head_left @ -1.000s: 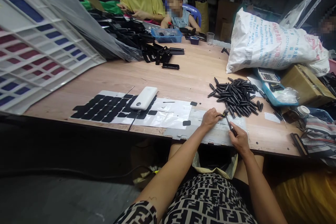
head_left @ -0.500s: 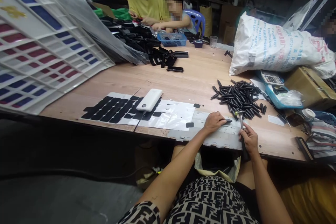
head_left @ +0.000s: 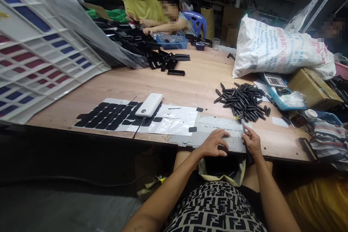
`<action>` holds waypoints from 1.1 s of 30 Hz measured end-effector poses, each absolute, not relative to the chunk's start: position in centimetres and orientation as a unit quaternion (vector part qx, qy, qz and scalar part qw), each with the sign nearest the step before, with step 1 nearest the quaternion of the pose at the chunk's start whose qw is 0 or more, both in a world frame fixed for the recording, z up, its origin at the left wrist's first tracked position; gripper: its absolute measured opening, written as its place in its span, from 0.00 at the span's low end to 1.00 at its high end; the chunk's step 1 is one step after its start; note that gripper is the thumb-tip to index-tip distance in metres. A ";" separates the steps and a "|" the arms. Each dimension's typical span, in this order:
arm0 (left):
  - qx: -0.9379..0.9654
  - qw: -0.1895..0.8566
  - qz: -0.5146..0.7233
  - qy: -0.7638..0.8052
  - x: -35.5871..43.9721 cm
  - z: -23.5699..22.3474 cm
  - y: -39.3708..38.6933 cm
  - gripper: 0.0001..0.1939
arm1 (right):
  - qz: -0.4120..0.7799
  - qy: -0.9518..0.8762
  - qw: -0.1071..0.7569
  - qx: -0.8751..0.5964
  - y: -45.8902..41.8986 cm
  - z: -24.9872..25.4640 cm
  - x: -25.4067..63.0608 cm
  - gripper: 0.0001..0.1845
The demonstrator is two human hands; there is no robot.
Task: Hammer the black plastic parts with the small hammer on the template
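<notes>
My left hand [head_left: 216, 143] is open at the table's front edge, fingers spread and curved, with nothing seen in it. Below it, an open bag [head_left: 240, 177] hangs at my lap. My right hand [head_left: 251, 140] is closed round the dark handle of a small hammer [head_left: 243, 125], whose yellowish head points away from me. A pale grey plate [head_left: 208, 140] lies on the table under and beside both hands. Just beyond the hammer's head is a heap of black pen-shaped pieces [head_left: 244, 99].
A white power bank [head_left: 149, 105] with a cable sits on a sheet of black stickers [head_left: 95, 116]. A large white sack [head_left: 277, 49], a blue tray [head_left: 290, 103] and a cardboard box [head_left: 312, 87] stand at right. Two people sit across the table [head_left: 201, 79], near black parts [head_left: 160, 56].
My left hand has let go of the black pen-shaped piece, drawn back to the table edge and spread its fingers. My right hand still grips the hammer. The view has shifted slightly.
</notes>
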State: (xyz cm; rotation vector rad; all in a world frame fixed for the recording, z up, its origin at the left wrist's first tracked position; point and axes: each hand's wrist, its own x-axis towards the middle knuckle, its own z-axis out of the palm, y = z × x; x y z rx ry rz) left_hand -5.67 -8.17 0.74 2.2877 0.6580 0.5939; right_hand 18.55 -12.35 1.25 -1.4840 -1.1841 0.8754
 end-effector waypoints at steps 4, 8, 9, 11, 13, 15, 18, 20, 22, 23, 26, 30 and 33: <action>0.874 0.340 0.223 0.266 -5.6 1.0 -8.3 0.10 | 0.351 -0.488 0.506 -0.619 -12.6 1.0 18.4 0.33; 0.840 0.363 0.248 0.317 -4.9 1.1 -8.3 0.03 | 0.297 -0.469 0.540 -0.632 -13.1 0.8 18.1 0.31; 0.826 0.370 0.255 0.339 -4.4 1.2 -8.2 0.02 | 0.277 -0.458 0.555 -0.637 -13.1 0.8 18.0 0.31; 0.792 0.374 0.270 0.400 -3.2 1.4 -7.8 0.04 | 0.245 -0.425 0.589 -0.642 -13.2 0.8 18.0 0.31; 0.755 0.364 0.279 0.469 -1.4 1.9 -7.1 0.09 | 0.235 -0.398 0.610 -0.644 -13.1 0.9 18.0 0.32; 0.719 0.348 0.279 0.533 0.8 2.6 -6.0 0.14 | 0.238 -0.386 0.615 -0.645 -12.9 1.0 18.2 0.32; 0.680 0.323 0.262 0.605 4.2 3.3 -3.9 0.20 | 0.248 -0.389 0.614 -0.640 -12.7 1.0 18.3 0.32; 0.669 0.306 0.240 0.634 6.1 3.6 -2.5 0.23 | 0.255 -0.390 0.622 -0.629 -12.7 1.0 18.4 0.32; 0.669 0.292 0.213 0.650 7.5 3.8 -1.4 0.25 | 0.262 -0.392 0.626 -0.621 -12.7 0.9 18.4 0.31; 0.670 0.287 0.199 0.655 7.9 3.8 -1.0 0.25 | 0.265 -0.393 0.627 -0.618 -12.7 0.9 18.4 0.30; 0.679 0.283 0.166 0.657 8.0 3.6 -0.5 0.20 | 0.273 -0.392 0.624 -0.619 -12.7 1.0 18.4 0.30; 0.713 0.286 0.158 0.620 5.6 3.2 -1.1 0.10 | 0.277 -0.398 0.612 -0.625 -12.8 1.1 18.3 0.30; 0.754 0.269 0.181 0.572 2.6 2.6 -1.5 0.06 | 0.281 -0.409 0.602 -0.626 -12.9 1.0 18.3 0.31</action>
